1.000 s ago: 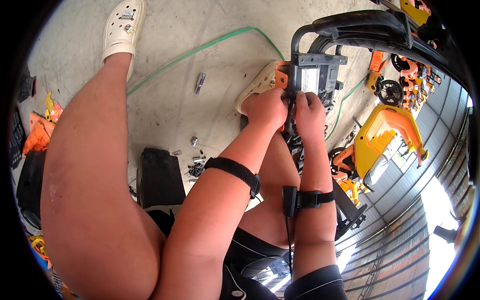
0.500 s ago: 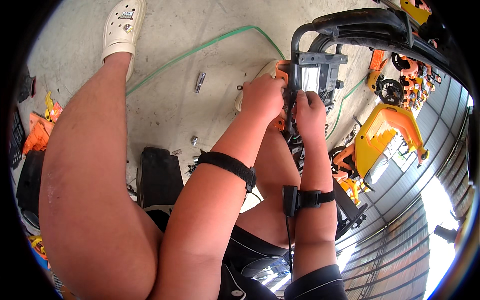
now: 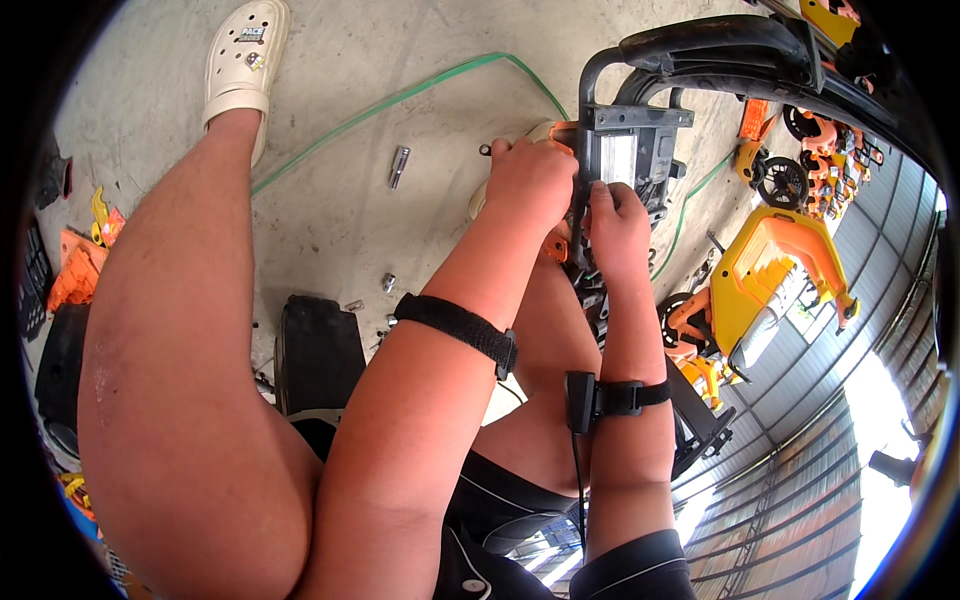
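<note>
A black tubular metal frame (image 3: 590, 150) with a flat plate bearing a pale label (image 3: 617, 160) stands in front of me, tilted. My left hand (image 3: 533, 183) is closed at its left side, beside an orange part (image 3: 557, 246). A small dark ring-shaped end (image 3: 486, 150) sticks out past the knuckles; the rest of that tool is hidden in the fist. My right hand (image 3: 618, 215) has its fingers curled and pinched against the frame's lower tube. Whatever lies between those fingertips is hidden.
A long metal socket (image 3: 399, 167) and a short socket (image 3: 388, 283) lie on the concrete floor. A green hose (image 3: 400, 98) runs behind the frame. Right of it are yellow body panels (image 3: 765, 280) and a wheel (image 3: 782, 183). A black block-shaped part (image 3: 320, 350) sits between my legs.
My left hand has turned and shifted slightly up and left, and the ring-shaped end has swung upward with it. The right hand stays at the frame; the frame has barely moved.
</note>
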{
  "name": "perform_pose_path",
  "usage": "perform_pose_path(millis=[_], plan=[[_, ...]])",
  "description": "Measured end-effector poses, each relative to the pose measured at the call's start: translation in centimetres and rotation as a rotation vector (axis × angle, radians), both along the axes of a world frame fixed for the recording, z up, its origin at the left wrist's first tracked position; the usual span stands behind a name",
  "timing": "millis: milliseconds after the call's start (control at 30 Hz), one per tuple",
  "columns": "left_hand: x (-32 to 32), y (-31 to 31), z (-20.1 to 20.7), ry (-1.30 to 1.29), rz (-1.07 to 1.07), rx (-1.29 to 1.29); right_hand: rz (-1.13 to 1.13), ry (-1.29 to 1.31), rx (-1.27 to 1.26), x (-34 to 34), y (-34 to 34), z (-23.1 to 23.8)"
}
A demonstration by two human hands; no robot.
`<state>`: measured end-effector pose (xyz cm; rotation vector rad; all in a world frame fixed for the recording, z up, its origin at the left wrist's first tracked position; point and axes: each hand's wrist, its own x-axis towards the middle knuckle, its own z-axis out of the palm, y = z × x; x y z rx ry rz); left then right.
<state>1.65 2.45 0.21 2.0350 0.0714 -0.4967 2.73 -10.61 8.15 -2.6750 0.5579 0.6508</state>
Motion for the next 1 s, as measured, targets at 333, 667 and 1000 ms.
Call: perform_pose_path(millis=[333, 667, 1000], plan=[[-0.8, -0.5, 0.1, -0.091, 0.070, 0.053, 0.015, -0.026, 0.004, -0.1, 0.2, 0.0], [-2.9, -4.0, 0.9, 0.410, 0.299, -0.312, 0.044, -0.029, 0.003, -0.1, 0.1, -0.1], [-4.2, -4.7, -1.6, 0.432, 0.321, -0.324, -0.009, 0.003, 0.003, 0.0, 0.5, 0.3]])
